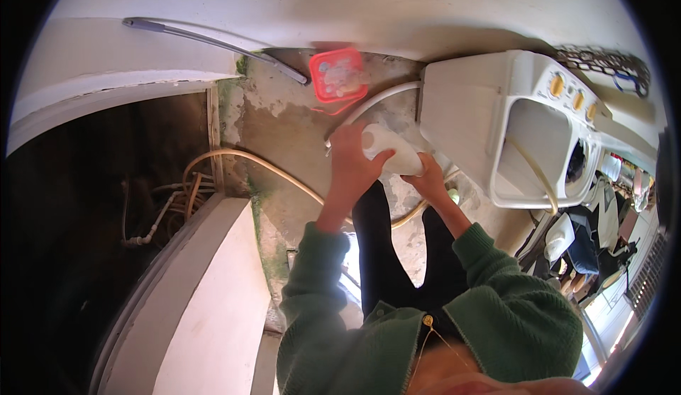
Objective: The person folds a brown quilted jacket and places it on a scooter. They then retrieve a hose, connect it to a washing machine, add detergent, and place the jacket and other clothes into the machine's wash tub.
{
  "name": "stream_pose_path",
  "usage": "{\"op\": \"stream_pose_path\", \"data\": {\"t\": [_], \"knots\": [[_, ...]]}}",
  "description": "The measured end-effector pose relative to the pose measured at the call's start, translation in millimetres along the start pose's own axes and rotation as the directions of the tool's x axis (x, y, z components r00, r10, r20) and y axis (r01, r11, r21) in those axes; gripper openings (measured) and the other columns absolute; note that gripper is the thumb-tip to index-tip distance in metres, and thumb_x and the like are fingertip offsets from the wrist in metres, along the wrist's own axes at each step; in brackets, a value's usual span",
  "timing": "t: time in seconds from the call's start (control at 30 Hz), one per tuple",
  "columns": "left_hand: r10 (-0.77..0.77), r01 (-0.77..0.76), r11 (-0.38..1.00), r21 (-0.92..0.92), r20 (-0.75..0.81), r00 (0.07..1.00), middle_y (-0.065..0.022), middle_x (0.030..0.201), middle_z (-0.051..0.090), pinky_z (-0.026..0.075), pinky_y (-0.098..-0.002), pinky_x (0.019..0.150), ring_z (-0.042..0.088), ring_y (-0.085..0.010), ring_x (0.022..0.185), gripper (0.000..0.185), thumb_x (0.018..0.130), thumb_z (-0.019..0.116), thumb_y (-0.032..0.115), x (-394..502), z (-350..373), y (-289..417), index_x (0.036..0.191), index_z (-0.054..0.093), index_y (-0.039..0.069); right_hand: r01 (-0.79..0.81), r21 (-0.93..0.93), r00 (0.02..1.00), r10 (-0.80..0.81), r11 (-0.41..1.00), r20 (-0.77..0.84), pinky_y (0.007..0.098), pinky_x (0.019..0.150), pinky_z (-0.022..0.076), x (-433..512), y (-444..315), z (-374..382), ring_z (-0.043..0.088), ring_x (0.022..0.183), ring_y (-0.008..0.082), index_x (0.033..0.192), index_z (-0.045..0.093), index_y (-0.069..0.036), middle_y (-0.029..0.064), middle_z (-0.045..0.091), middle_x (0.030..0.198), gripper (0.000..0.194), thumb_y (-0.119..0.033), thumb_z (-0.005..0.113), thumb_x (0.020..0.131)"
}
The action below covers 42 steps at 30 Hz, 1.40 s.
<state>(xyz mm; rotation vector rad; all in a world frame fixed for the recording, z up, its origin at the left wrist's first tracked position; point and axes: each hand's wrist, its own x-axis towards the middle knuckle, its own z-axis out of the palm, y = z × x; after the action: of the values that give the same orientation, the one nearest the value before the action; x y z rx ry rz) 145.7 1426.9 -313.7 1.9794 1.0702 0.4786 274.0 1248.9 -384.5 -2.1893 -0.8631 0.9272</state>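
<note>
My left hand (355,155) grips one end of a white plastic bottle (396,153), its thumb along the side. My right hand (430,175) holds the bottle's other end, at the lower right. The bottle lies tilted between both hands, above the wet concrete floor (287,129). Beyond it stands a red plastic basket (339,75) with pale contents that I cannot make out. A grey-white drain hose (380,96) curves behind my left hand to the washing machine (468,113) at the right.
A beige hose (266,166) crosses the floor below my hands and reaches into the dark opening at the left. One end of another hose (534,174) hangs in the machine's open tub. A grey pole (213,41) leans on the wall. A low white wall (213,294) stands at the left.
</note>
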Motion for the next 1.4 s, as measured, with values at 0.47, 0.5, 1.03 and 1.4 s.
{"op": "stream_pose_path", "data": {"t": [0.47, 0.5, 1.03, 1.4], "knots": [[0.041, -0.021, 0.994, -0.111, 0.178, 0.983, -0.0184, 0.111, 0.054, 0.042, -0.0429, 0.091, 0.049, -0.0363, 0.104, 0.04, 0.073, 0.07, 0.013, 75.9, 141.0, -109.0, 0.107, 0.057, -0.002, -0.091, -0.035, 0.972, 0.081, 0.995, -0.221, 0.0373, 0.081, 0.0475, 95.2, 112.8, 51.0, 0.062, 0.09, 0.0297, 0.102, 0.06, -0.005, 0.0129, 0.064, 0.095, 0.047, -0.011, 0.08, 0.061], [0.104, -0.07, 0.986, -0.152, 0.233, 0.967, -0.0184, 0.115, 0.054, 0.041, -0.0426, 0.093, 0.049, -0.0363, 0.107, 0.043, 0.074, 0.069, 0.012, 82.1, 144.6, -115.0, 0.113, 0.057, -0.001, -0.135, -0.032, 0.975, 0.127, 0.99, -0.18, 0.0373, 0.081, 0.0476, 102.7, 127.3, 50.6, 0.063, 0.09, 0.0291, 0.103, 0.06, -0.005, 0.0126, 0.064, 0.094, 0.046, -0.011, 0.08, 0.061], [0.246, -0.233, 0.969, -0.078, 0.288, 0.926, -0.0173, 0.11, 0.053, 0.043, -0.0408, 0.092, 0.05, -0.0349, 0.107, 0.044, 0.073, 0.071, 0.018, 127.0, 212.4, -167.6, 0.109, 0.055, -0.004, -0.248, 0.312, 0.946, 0.299, 0.917, -0.124, 0.0325, 0.078, 0.0479, 170.1, 189.2, 82.6, 0.063, 0.087, 0.0181, 0.105, 0.063, -0.003, 0.0098, 0.068, 0.094, 0.042, -0.008, 0.077, 0.065], [0.392, -0.392, 0.92, -0.021, 0.047, 0.919, -0.0174, 0.111, 0.056, 0.044, -0.0359, 0.089, 0.052, -0.0324, 0.104, 0.027, 0.078, 0.059, 0.0, 129.6, 229.2, -210.6, 0.105, 0.057, 0.0, -0.255, 0.523, 0.946, 0.322, 0.813, -0.039, 0.0316, 0.08, 0.0476, 239.5, 248.0, 108.5, 0.06, 0.092, 0.0168, 0.111, 0.06, -0.001, 0.0064, 0.064, 0.103, 0.048, -0.003, 0.075, 0.065]]}}
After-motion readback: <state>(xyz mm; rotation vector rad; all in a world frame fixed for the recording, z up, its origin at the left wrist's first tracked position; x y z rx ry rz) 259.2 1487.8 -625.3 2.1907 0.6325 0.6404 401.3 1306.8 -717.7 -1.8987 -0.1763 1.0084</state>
